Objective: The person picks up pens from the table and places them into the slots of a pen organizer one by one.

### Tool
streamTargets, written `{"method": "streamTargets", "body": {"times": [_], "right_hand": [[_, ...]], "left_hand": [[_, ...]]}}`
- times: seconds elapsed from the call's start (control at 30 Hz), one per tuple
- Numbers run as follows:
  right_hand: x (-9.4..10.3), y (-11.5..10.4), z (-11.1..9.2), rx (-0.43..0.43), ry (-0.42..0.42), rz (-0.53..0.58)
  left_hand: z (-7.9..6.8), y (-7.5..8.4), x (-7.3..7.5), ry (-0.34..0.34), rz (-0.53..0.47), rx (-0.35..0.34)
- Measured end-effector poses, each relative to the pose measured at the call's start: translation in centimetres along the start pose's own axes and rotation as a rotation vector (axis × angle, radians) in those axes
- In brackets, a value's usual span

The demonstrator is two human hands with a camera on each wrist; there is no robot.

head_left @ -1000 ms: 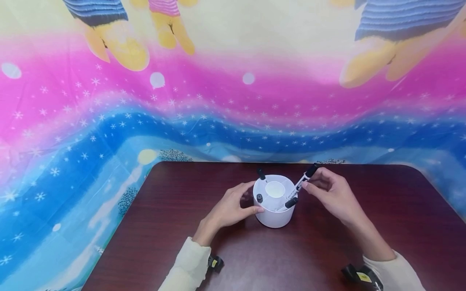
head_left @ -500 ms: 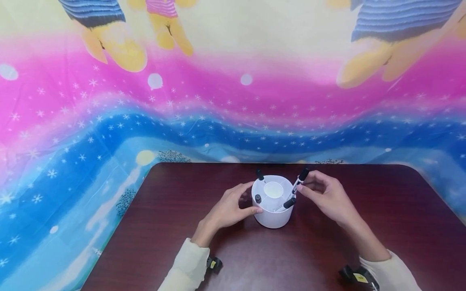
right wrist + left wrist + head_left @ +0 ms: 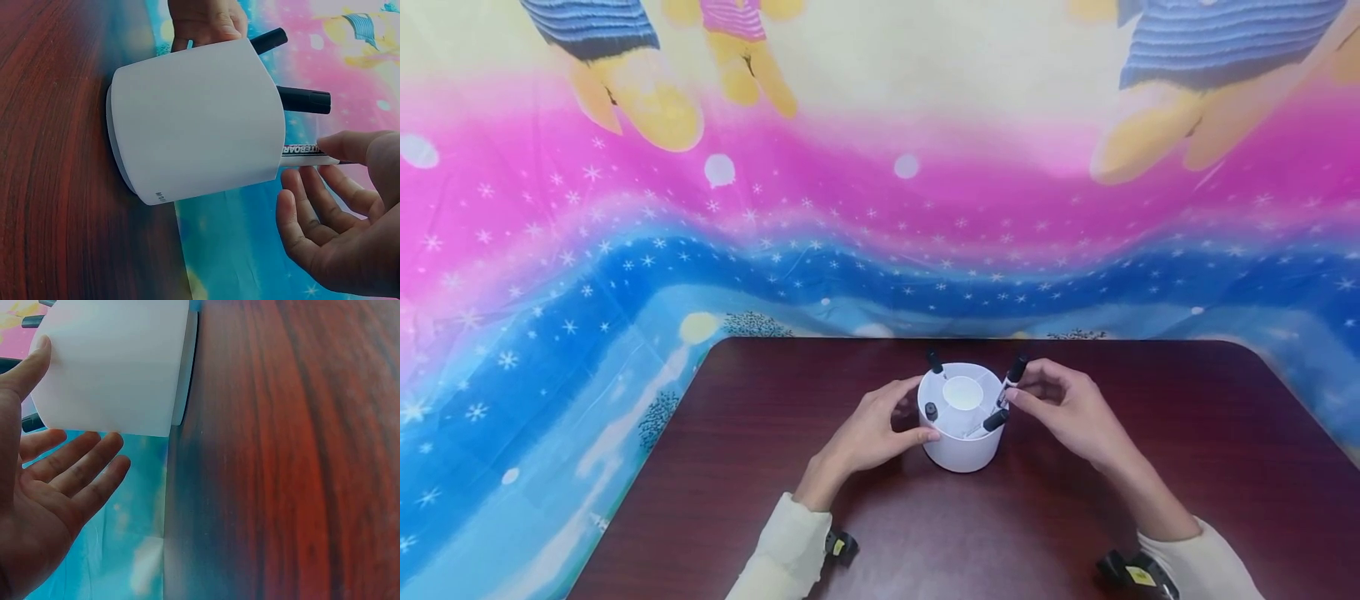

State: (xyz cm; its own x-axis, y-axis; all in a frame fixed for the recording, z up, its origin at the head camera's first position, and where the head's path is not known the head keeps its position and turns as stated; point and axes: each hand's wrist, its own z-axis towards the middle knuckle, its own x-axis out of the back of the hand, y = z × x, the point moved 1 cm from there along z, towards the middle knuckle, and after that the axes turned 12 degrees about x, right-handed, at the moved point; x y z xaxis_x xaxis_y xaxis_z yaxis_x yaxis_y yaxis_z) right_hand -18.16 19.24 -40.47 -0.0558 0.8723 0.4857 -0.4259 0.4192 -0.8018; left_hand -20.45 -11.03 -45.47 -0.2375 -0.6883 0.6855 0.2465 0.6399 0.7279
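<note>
A round white pen organizer (image 3: 962, 452) with a raised middle cup stands on the table. My left hand (image 3: 867, 429) holds its left side, thumb at the near rim and fingertips against the wall behind. On the right, my right hand (image 3: 1070, 410) pinches a whiteboard marker (image 3: 302, 150) between thumb and fingers. That marker's lower part is hidden inside the organizer; its black cap (image 3: 1018, 366) points up. A second black-capped marker (image 3: 996, 419) leans over the near right rim. Two more black ends, a near-left marker (image 3: 932, 411) and a far-left marker (image 3: 934, 362), show in other compartments.
The dark red-brown wooden table (image 3: 880, 533) extends around the organizer. Behind it hangs a colourful cloth (image 3: 850, 208) with cartoon figures. Black wrist straps, left strap (image 3: 842, 546) and right strap (image 3: 1135, 573), sit by the cream sleeves.
My right hand has moved left and down, lowering the marker deeper into the organizer's right side. The left hand stays at the organizer.
</note>
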Motion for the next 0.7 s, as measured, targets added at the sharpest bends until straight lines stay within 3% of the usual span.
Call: {"method": "streamTargets", "body": {"times": [0.7], "right_hand": [[1.2, -0.3, -0.2, 0.02, -0.026, -0.059]], "left_hand": [[0.0, 0.1, 0.0, -0.002, -0.003, 0.004]]}}
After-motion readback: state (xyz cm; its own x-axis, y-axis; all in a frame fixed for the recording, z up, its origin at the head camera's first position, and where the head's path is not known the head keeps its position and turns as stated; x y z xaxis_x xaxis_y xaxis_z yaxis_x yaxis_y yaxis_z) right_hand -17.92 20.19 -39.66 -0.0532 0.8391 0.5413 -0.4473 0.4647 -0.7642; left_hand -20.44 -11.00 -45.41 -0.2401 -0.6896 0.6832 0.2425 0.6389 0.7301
